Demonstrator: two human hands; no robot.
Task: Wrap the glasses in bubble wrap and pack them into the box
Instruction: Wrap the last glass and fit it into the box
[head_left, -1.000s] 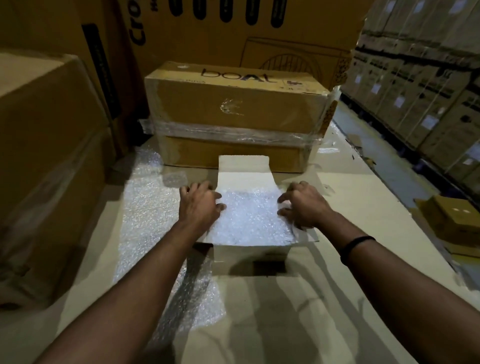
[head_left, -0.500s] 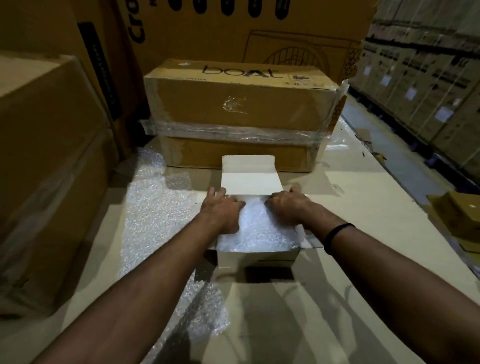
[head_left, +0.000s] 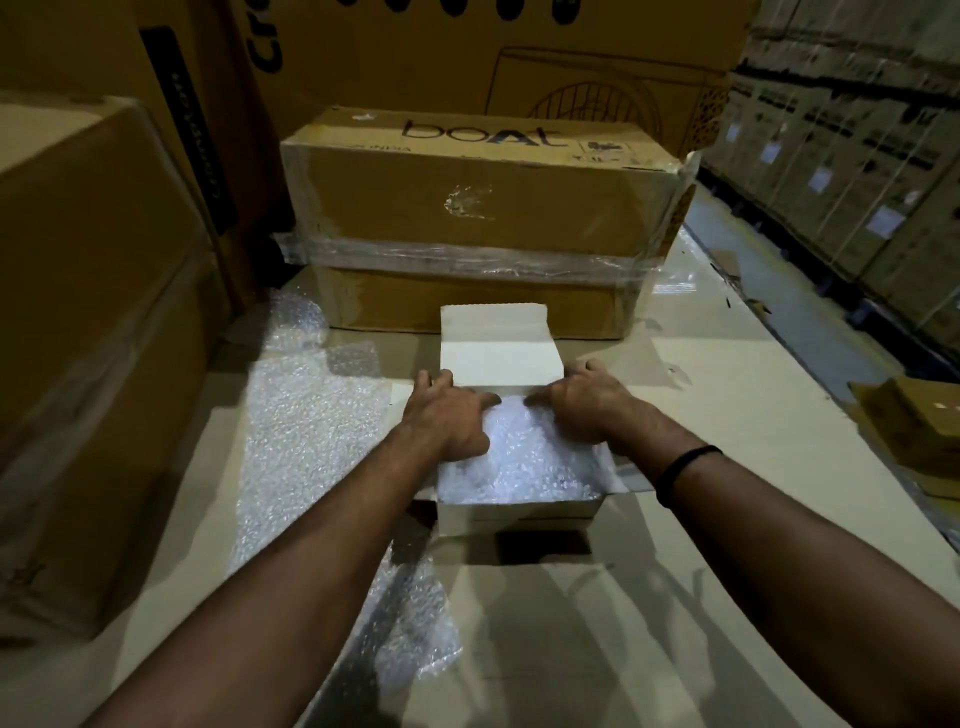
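Note:
A small white box (head_left: 519, 512) stands open on the cardboard-covered surface, its lid flap (head_left: 498, 343) standing up at the far side. Bubble wrap (head_left: 519, 467) fills the box to the rim, and no glasses show through it. My left hand (head_left: 449, 421) lies flat on the wrap's far left part, fingers reaching the base of the lid, thumb on the wrap. My right hand (head_left: 584, 408) presses the far right part in the same way, thumb pointing inward. Both thumbs nearly meet over the middle.
A loose sheet of bubble wrap (head_left: 306, 415) lies left of the box and trails toward me. A taped "boAt" carton (head_left: 467, 208) stands right behind the lid. A large carton (head_left: 93, 312) walls the left side. A small brown box (head_left: 914, 426) sits at the right, beyond it stacked cartons (head_left: 857, 156).
Both hands slid from the box's side edges inward and toward the far rim, pushing the wrap down into the box. In the last half second they barely moved.

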